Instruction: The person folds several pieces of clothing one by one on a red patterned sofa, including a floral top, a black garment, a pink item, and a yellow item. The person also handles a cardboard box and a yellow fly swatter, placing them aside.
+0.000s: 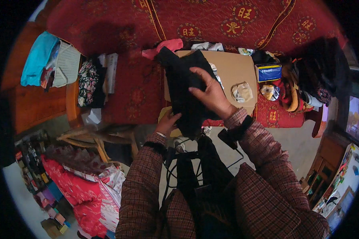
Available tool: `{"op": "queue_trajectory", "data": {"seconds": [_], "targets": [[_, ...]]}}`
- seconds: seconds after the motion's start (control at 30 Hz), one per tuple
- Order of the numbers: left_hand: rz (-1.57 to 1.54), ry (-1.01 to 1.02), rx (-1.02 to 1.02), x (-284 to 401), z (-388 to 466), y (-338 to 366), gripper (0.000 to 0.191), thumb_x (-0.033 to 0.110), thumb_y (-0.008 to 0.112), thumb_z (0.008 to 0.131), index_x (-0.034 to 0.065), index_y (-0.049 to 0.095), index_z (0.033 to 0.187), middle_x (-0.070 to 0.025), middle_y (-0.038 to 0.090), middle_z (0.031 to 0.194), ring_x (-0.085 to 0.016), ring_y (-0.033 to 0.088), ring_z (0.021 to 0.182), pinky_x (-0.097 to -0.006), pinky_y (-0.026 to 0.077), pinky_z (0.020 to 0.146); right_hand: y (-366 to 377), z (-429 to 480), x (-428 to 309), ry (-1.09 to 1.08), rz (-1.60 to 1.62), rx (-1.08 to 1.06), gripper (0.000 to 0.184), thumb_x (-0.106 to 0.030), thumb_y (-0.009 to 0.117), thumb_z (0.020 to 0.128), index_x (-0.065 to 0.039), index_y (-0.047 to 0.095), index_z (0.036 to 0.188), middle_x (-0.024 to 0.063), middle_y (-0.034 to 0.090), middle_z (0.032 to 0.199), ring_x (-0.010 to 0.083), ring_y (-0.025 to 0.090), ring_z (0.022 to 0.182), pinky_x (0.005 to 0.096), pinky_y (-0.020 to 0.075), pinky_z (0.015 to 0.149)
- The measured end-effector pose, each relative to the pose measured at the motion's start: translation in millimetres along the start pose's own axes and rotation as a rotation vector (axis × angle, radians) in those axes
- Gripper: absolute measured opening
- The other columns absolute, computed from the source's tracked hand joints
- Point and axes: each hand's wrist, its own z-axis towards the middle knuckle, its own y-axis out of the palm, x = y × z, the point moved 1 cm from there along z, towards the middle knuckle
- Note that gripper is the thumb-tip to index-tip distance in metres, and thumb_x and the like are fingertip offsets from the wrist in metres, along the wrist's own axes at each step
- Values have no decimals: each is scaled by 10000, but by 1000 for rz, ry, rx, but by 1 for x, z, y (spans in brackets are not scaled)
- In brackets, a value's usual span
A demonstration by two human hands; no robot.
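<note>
A black cloth garment (185, 89) lies partly over a flat brown cardboard box (239, 65), its lower end reaching past the sofa's front edge. My left hand (168, 122) pinches the garment's lower left edge, thumb on top and the other fingers partly hidden. Over the garment's right side is my right hand (211, 91), thumb and forefinger spread apart; whether it touches the cloth is hard to tell. On the cardboard, to the right of that hand, sits a crumpled cream cloth (242, 92).
The red patterned sofa cover (134, 89) spreads beneath everything. A pink cloth (167, 47) lies behind the garment. To the right are a blue box (268, 72) and heaped dark clothes (320, 71). A white basket (66, 64) and floral cloth (88, 82) stand left.
</note>
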Motion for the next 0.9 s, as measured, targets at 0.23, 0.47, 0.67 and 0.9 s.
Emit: {"op": "queue_trajectory", "data": {"seconds": [0.23,0.47,0.67,0.9], "targets": [[-1,-75,45,-8,4,-3,696,326,658,864,87,308,1417,-80,438,1351,-269,470,1207,-418,376,1017,-42,8,94,218,-382,120,642,-160,743,733,27,452,1273,244,605,1123,365,586,1055,407,457,919],[81,72,-50,-1,15,4,747,432,658,839,33,365,1399,-136,490,1326,-256,484,1181,-381,381,974,-52,-18,100,348,-529,90,589,-280,762,728,64,543,1154,273,602,1105,373,590,1043,412,466,891],[156,139,96,3,31,-1,612,395,618,879,19,444,1329,-130,514,1301,-258,493,1198,-384,384,1013,-52,-5,96,534,-226,-74,573,-341,767,747,88,591,1083,210,660,978,296,642,909,362,494,796],[0,368,-66,29,2,-11,521,235,671,853,15,488,1288,-143,569,1231,-242,553,1125,-338,436,981,-60,-3,48,597,384,-232,569,-291,745,795,53,553,1205,129,650,1081,204,627,947,293,482,863]]}}
